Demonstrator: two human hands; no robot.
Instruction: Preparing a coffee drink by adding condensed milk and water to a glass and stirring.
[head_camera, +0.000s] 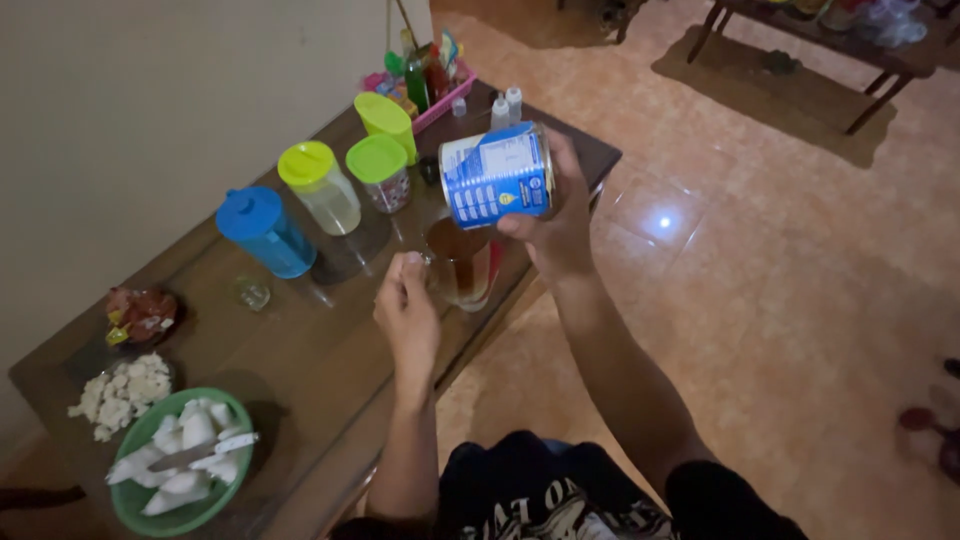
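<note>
The person is wearing a dark, short-sleeved or sleeveless top carrying pale printed lettering and a light graphic across the front. Both forearms are showing bare, with no sleeves reaching them. The left hand (408, 312) and right hand (556, 228) are wearing no gloves; no rings, watch or wristbands are showing.

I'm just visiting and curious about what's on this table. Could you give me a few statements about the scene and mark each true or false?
1. The right hand holds a blue and white can tipped on its side over a glass mug. True.
2. The left hand holds a knife. False: it is at the mug's handle; the knife lies in the green bowl.
3. The blue jug has its lid on. True.
4. The green bowl is empty. False: it holds white chunks.
</note>
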